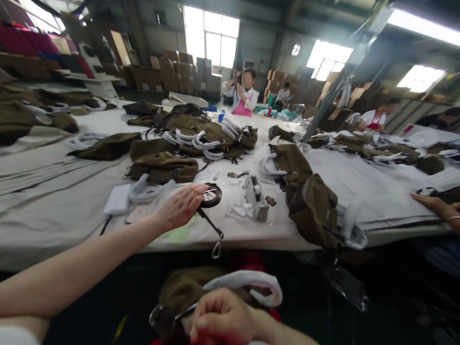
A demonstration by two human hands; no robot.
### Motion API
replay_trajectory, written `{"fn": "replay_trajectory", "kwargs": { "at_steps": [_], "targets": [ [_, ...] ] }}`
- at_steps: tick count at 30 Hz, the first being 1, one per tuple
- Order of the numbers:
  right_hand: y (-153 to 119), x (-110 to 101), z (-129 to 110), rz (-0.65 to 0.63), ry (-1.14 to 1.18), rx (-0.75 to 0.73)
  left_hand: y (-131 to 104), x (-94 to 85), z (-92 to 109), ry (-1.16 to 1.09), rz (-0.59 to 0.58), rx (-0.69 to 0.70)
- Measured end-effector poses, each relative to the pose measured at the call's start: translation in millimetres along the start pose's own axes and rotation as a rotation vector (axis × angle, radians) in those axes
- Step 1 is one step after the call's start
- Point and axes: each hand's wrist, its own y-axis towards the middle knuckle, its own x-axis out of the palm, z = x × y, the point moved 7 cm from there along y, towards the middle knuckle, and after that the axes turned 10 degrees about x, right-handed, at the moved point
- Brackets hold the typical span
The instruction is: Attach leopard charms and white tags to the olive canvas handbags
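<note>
My left hand (pixel 184 207) reaches over the table's near edge and grips a coiled dark strap (pixel 214 195). A short end with a metal snap hook (pixel 216 249) hangs down from this coil. Below the table edge, an olive-green bag (pixel 183 287) with a white-wrapped handle (pixel 247 282) lies close to my body. In front of the bag is my right hand (pixel 223 316), its fingers curled into a pinch; what they hold, if anything, I cannot make out.
A tape dispenser (pixel 257 199) stands right of the coil. Another olive bag (pixel 314 211) overhangs the table edge. Piled bags (pixel 194 129) lie farther back. A co-worker's hand (pixel 433 205) is at the right; another person (pixel 245 96) stands behind the table.
</note>
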Motion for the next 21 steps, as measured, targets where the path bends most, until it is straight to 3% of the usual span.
{"fn": "replay_trajectory", "kwargs": {
  "at_steps": [2, 4, 6, 9, 11, 13, 16, 19, 21],
  "targets": [
    [2.5, 3.0, 4.9, 0.001, 0.036, -0.042, -30.8, 10.1, 22.6, -0.047, -0.064, 0.045],
    [2.5, 7.4, 8.1, 0.023, 0.064, -0.055, -55.2, 28.8, 26.8, -0.103, -0.144, 0.024],
    [1.3, 11.6, 9.3, 0.058, 0.087, -0.054, -73.7, 49.6, 14.3, -0.141, -0.241, -0.053],
    [-0.8, 15.8, 9.0, 0.103, 0.077, -0.039, -95.2, 74.5, -21.0, -0.129, -0.459, -0.232],
    [-2.3, 15.5, 7.4, 0.137, 0.065, -0.029, -105.8, 79.8, -39.7, -0.109, -0.596, -0.338],
    [-3.2, 13.7, 4.7, 0.166, 0.073, -0.033, -109.8, 75.5, -45.5, -0.100, -0.668, -0.406],
    [-1.1, 11.7, 2.7, 0.172, 0.094, -0.034, -100.3, 57.7, -28.0, -0.099, -0.636, -0.436],
    [4.4, 7.1, 4.1, 0.193, 0.101, -0.029, -86.4, 43.6, 10.9, -0.193, -0.553, -0.413],
    [8.3, 1.4, 6.1, 0.220, 0.103, -0.024, -87.5, 47.7, 39.6, -0.329, -0.602, -0.370]
  ]
}}
